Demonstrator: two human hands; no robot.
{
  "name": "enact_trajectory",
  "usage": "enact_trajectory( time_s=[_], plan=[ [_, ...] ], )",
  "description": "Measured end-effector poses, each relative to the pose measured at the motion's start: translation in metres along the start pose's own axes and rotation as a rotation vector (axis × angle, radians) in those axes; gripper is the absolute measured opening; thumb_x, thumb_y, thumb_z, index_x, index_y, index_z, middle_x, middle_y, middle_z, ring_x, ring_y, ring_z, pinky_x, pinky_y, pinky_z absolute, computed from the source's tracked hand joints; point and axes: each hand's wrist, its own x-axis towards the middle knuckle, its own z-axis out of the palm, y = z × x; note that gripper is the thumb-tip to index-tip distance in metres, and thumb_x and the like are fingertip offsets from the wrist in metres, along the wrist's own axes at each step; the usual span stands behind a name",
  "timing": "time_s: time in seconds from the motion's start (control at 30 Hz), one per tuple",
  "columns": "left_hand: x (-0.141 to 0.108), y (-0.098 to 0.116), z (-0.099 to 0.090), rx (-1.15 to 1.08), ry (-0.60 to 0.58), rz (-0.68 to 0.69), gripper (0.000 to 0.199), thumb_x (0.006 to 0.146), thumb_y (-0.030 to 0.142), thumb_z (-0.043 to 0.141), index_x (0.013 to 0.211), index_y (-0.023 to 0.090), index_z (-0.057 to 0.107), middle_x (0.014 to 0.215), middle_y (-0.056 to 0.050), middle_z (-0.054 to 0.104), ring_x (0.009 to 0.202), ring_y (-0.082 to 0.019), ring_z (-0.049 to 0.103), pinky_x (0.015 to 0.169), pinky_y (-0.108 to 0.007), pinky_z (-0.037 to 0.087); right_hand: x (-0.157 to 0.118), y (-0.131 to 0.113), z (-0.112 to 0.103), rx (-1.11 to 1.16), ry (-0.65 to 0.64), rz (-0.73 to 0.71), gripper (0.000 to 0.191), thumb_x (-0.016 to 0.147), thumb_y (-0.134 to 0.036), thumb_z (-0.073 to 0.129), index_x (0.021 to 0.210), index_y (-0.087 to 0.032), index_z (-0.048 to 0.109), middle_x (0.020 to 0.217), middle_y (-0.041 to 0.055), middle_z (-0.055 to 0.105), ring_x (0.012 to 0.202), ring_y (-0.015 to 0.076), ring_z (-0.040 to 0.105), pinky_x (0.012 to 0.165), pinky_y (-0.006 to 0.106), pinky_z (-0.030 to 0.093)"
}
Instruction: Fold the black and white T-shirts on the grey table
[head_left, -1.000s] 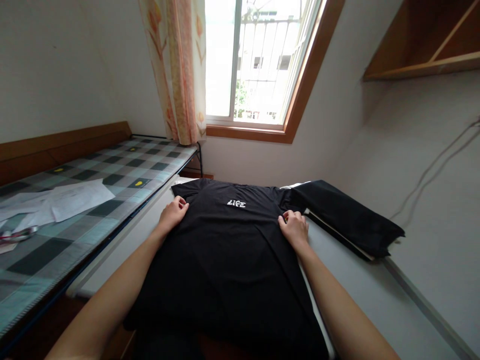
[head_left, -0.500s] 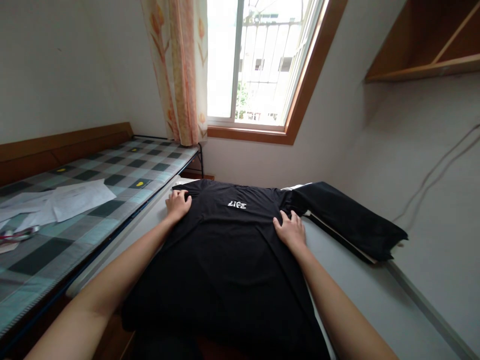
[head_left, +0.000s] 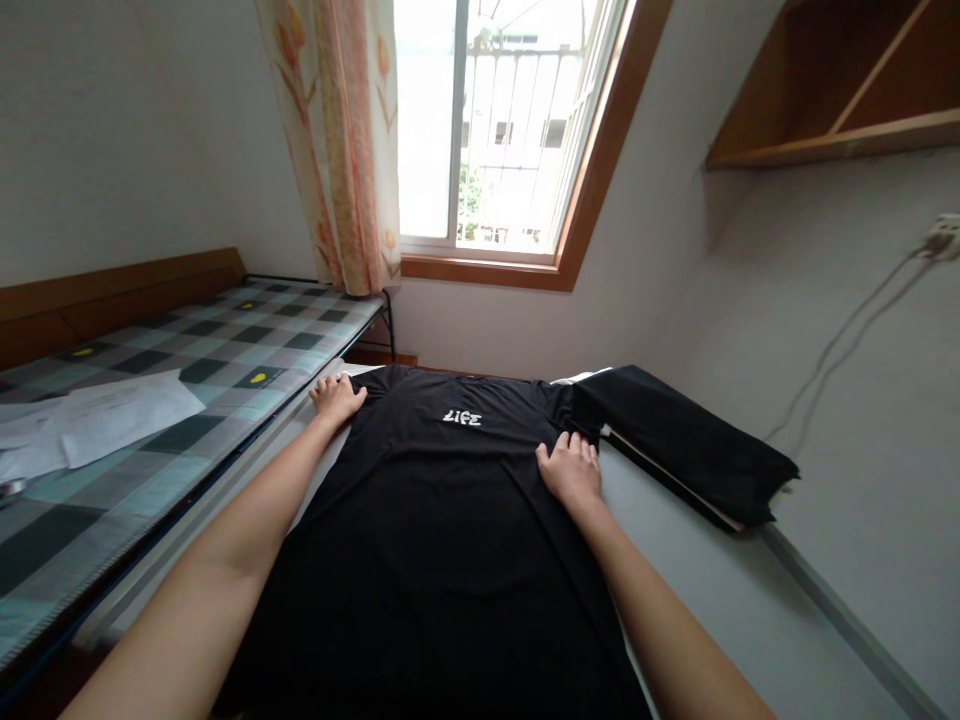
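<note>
A black shirt (head_left: 442, 520) with white lettering lies spread on a pale table (head_left: 675, 560), its near part reaching toward me. At its far left edge, my left hand (head_left: 337, 400) rests near the shoulder, fingers apart and curving over the table's side. My right hand (head_left: 571, 470) lies flat with spread fingers on the shirt's right side, just below the sleeve. Beyond it sits a long black folded item (head_left: 682, 440) with a pale lower edge; I cannot tell what it is.
To the left stands a bed with a checked mattress (head_left: 180, 370), with white papers (head_left: 127, 415) on it. A curtain (head_left: 341, 150) hangs beside the window (head_left: 502, 140). A wooden shelf (head_left: 840, 140) is on the right wall, above a cable (head_left: 840, 330) plugged into a socket.
The view has turned slightly right, so everything sits further left. My left hand has shifted outward a little at the shirt's left edge. My right hand stays on the shirt.
</note>
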Motion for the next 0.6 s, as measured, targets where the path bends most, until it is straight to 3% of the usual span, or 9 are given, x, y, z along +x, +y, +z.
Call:
enact_trajectory(
  time_s=[0.07,0.17,0.27,0.47,0.6],
  plan=[
    [0.005,0.004,0.003,-0.012,0.006,0.030,0.050,0.090,0.037,0.050,0.131,0.008,0.051,0.129,-0.027,0.052,0.122,-0.041,0.043,0.096,-0.053,0.034,-0.001,-0.001,0.000,0.007,-0.012,0.007,0.063,0.093,-0.038,0.038,0.137,0.006,0.046,0.141,0.0270,0.046,0.132,0.0345,0.042,0.111,0.041,0.025],
    [0.010,0.010,0.006,-0.026,0.011,0.107,0.042,0.091,0.021,0.044,0.131,0.019,0.054,0.123,-0.018,0.056,0.112,-0.032,0.055,0.092,-0.042,0.041,-0.001,-0.001,0.001,0.004,-0.015,0.013,0.063,0.093,-0.038,0.037,0.138,0.006,0.045,0.142,0.0275,0.045,0.133,0.0346,0.040,0.112,0.041,0.024],
    [0.012,0.012,0.007,-0.018,0.045,0.158,0.044,0.090,0.011,0.035,0.124,0.021,0.060,0.119,-0.016,0.055,0.095,-0.025,0.063,0.083,-0.034,0.046,0.000,-0.003,0.002,0.003,-0.011,0.012,0.063,0.093,-0.037,0.037,0.138,0.007,0.045,0.143,0.0277,0.044,0.133,0.0347,0.040,0.112,0.041,0.023],
    [0.015,-0.002,0.003,0.038,0.104,0.096,0.044,0.092,0.012,0.029,0.121,0.017,0.062,0.119,-0.017,0.053,0.091,-0.025,0.062,0.081,-0.033,0.045,0.005,-0.019,0.007,0.063,-0.022,0.036,0.063,0.093,-0.038,0.038,0.141,0.003,0.043,0.146,0.0250,0.040,0.135,0.0336,0.036,0.111,0.042,0.023],
    [0.010,-0.006,-0.004,0.043,0.172,0.135,0.040,0.092,0.016,0.035,0.124,0.017,0.060,0.120,-0.019,0.052,0.106,-0.032,0.055,0.089,-0.038,0.042,0.004,-0.023,0.003,0.118,0.057,0.059,0.050,0.092,-0.039,0.043,0.129,-0.009,0.058,0.140,0.0197,0.048,0.127,0.0330,0.041,0.103,0.043,0.031]
  ],
)
